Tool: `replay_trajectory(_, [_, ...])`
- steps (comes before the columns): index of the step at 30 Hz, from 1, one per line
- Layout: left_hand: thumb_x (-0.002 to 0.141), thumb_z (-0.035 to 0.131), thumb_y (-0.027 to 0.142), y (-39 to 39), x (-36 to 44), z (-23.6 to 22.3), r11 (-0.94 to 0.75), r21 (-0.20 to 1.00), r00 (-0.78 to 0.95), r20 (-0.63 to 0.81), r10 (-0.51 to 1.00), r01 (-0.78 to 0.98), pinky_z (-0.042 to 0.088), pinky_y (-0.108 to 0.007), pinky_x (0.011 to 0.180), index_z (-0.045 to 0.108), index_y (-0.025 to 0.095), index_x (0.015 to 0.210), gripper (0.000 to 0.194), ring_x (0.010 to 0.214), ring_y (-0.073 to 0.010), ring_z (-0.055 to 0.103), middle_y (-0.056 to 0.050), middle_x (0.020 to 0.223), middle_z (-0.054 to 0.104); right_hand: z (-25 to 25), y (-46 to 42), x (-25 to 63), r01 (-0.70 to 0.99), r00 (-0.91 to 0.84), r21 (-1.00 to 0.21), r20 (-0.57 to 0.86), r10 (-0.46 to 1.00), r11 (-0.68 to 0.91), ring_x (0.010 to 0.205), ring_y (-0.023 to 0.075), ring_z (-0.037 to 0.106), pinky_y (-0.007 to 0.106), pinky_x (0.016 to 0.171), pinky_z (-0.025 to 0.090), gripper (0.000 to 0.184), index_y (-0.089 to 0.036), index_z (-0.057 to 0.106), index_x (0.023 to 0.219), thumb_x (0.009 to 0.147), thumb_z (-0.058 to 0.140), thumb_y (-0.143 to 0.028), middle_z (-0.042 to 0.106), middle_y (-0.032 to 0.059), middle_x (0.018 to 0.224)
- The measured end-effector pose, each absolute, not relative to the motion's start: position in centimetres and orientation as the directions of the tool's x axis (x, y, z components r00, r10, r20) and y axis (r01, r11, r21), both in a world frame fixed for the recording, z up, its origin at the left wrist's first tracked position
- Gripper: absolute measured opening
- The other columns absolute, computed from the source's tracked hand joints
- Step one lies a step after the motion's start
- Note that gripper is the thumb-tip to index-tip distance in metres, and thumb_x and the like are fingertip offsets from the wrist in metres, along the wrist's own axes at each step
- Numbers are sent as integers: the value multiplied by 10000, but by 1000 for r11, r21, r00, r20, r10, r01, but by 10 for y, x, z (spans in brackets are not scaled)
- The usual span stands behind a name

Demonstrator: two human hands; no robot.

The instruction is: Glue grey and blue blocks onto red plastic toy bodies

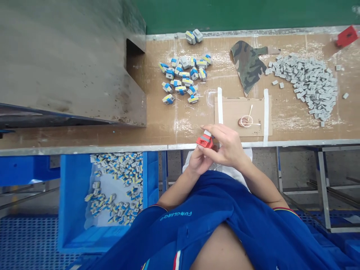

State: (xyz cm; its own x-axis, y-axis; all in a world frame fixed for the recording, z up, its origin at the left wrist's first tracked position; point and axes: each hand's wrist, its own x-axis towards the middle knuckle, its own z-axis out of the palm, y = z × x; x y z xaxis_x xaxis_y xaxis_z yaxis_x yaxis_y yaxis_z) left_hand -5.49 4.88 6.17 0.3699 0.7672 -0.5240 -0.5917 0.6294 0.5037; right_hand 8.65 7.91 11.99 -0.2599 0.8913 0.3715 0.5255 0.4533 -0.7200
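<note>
Just over the table's front edge, both hands meet around a small red block (204,142). A light grey piece (207,133) shows at its upper end, but how the two fit together is too small to tell. My left hand (198,162) holds the block from below, its fingers partly hidden behind my right hand. From the right, my right hand (228,146) closes on the same block, index finger at the top by the grey piece and thumb along the lower side.
Grey, blue and yellow parts (184,75) lie at the back left; small grey pieces (312,82) are heaped right. Between them rests a camouflage cloth (247,63). A small cup with swabs (245,121) stands on taped cardboard (225,112). Left are a metal housing (70,60) and blue bin (150,176). Another red block (347,36) is far right.
</note>
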Motion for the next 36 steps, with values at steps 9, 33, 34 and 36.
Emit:
replay_trajectory(9, [791, 842, 632, 61, -58, 77, 201, 822, 278, -54, 959, -533, 565, -295, 859, 781, 259, 1197, 554, 873, -170, 693, -58, 1027, 751, 91, 60, 89, 328, -123, -715, 616, 778, 618, 1222, 301, 740, 506, 971, 658, 578, -244, 532, 1487, 985, 597, -522, 749, 154, 1333])
replay_trajectory(33, [824, 834, 568, 72, -87, 94, -233, 970, 253, 244, 936, -75, 480, -295, 656, 802, 282, 1221, 490, 737, -168, 588, -81, 1005, 774, 101, 40, 99, 482, -35, -703, 580, 814, 522, 736, 210, 584, 369, 577, 558, 462, -295, 615, 1420, 984, 657, -441, 636, 66, 961])
replay_trajectory(34, [823, 831, 578, 71, -88, 95, -222, 973, 249, 231, 940, -66, 479, -298, 658, 805, 278, 1214, 494, 733, -167, 583, -82, 1008, 775, 101, 40, 99, 471, -37, -708, 580, 814, 526, 737, 209, 581, 367, 578, 555, 466, -294, 617, 1420, 982, 664, -446, 633, 62, 957])
replay_trajectory(36, [843, 808, 584, 70, -89, 97, -232, 972, 248, 234, 940, -37, 474, -298, 657, 802, 272, 1221, 490, 723, -164, 573, -80, 996, 770, 101, 41, 97, 441, -41, -722, 577, 815, 533, 743, 209, 581, 366, 584, 559, 477, -291, 618, 1424, 974, 681, -436, 630, 56, 952])
